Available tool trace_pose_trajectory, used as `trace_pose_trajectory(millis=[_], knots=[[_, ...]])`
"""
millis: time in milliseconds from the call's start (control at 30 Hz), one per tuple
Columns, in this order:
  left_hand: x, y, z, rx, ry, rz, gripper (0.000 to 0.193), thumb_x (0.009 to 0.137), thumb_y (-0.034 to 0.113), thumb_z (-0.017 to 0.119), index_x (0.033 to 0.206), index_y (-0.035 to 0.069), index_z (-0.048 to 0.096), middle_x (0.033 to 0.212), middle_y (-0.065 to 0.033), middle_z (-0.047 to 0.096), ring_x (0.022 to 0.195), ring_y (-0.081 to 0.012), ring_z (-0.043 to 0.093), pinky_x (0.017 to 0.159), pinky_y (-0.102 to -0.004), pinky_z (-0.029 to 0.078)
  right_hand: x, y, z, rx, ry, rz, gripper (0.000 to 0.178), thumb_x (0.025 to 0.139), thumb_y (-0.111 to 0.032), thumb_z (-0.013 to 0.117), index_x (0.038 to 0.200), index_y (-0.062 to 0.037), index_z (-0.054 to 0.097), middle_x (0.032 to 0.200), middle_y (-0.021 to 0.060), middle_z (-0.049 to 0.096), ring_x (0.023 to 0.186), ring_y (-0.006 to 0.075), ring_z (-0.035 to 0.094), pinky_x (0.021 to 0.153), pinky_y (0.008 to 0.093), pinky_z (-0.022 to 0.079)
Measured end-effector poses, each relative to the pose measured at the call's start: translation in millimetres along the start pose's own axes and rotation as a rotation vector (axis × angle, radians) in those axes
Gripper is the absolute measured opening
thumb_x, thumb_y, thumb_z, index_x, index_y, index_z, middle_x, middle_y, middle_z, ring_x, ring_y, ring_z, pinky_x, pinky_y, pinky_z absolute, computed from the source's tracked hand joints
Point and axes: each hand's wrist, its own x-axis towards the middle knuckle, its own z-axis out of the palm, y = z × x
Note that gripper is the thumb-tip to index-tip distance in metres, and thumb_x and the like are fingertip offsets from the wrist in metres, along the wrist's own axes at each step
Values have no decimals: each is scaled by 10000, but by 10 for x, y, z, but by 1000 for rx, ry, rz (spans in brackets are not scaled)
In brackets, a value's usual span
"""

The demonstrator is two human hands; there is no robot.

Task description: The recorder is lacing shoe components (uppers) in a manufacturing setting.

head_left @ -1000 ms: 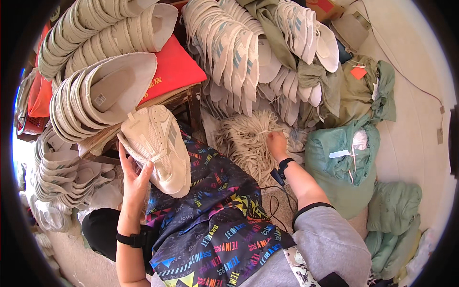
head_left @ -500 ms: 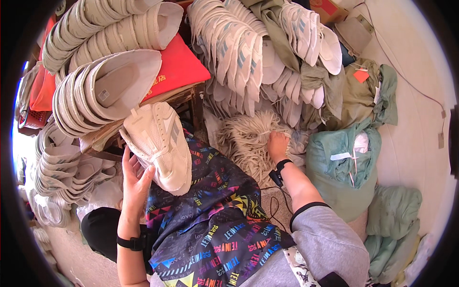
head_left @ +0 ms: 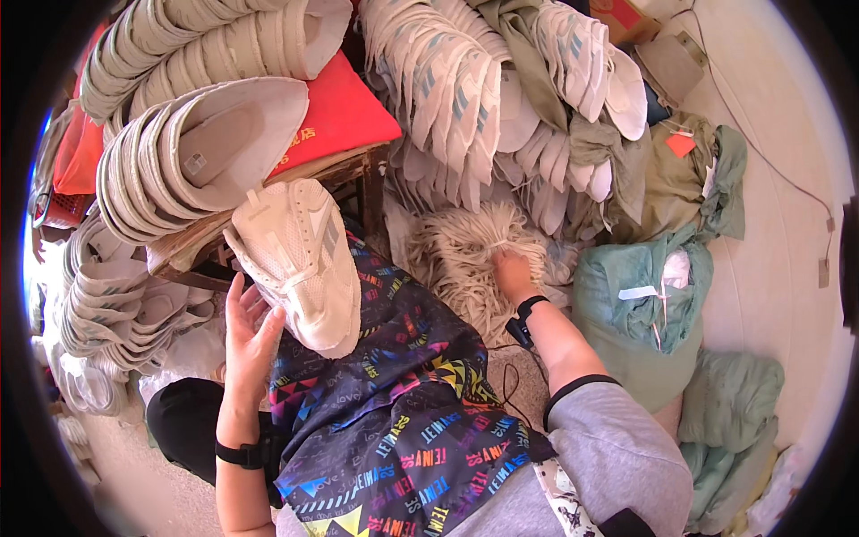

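A cream shoe upper with grey stripes lies on my dark patterned apron, toe toward me. At its left edge is my left hand, fingers and thumb spread apart, not wrapped around it. My right hand is sunk into a big bundle of cream shoelaces in front of my lap. Its fingers are curled in among the laces, and their tips are partly hidden.
Nested shoe uppers sit on a wooden stand beside a red bag. More striped uppers hang in rows ahead. Green sacks stand at the right; a cable runs along the floor.
My right hand has shifted slightly left and deeper into the laces. The left hand and the shoe upper look almost the same, with the whole view a little shifted.
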Motion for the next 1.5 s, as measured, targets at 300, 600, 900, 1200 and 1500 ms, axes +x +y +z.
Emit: trace_pose_trajectory(millis=[300, 600, 900, 1200, 1500], knots=[[-96, 247, 57, -29, 200, 361, 529, 956, 69, 559, 1440, 21, 352, 1360, -148, 507, 1162, -181, 552, 956, -298, 444, 338, -711, -1486, 205, 95, -50, 61, 870, -140, 592, 905, -90, 584, 682, 159, 641, 676, 341, 651, 634, 412, 496], [-140, 524, 303, 2, -244, 496, 612, 954, 258, 579, 1457, 7, 338, 1439, -161, 455, 934, -133, 609, 858, -288, 462, 340, -1897, -2926, 1592, -377, -343, 111, 950, -58, 509, 1035, -17, 567, 941, 104, 689, 839, 168, 648, 774, 321, 521], [-172, 488, 362, -544, -590, 29, 370, 988, 165, 541, 1329, 27, 498, 1157, -63, 609, 855, -108, 588, 843, -258, 463, 223, -2509, -3687, 1493, -490, -739, 67, 876, 0, 558, 934, 0, 590, 755, 74, 684, 694, 122, 669, 650, 251, 515], [-146, 603, 399, -303, -418, 254, 473, 973, 177, 588, 1398, 49, 425, 1068, -15, 617, 925, -87, 584, 828, -253, 476, 227, -2462, -3648, 1487, -705, -563, 144, 983, -51, 492, 1105, -28, 565, 960, 52, 673, 737, 57, 597, 616, 198, 476], [-216, 655, 90, -182, -558, -21, 240, 1001, 240, 547, 1111, 58, 657, 787, 69, 532, 692, -21, 421, 620, -179, 338, 365, -2289, -3651, 1593, -512, -381, 158, 970, -97, 526, 1103, -40, 593, 835, 16, 668, 607, 7, 510, 506, 151, 367]])
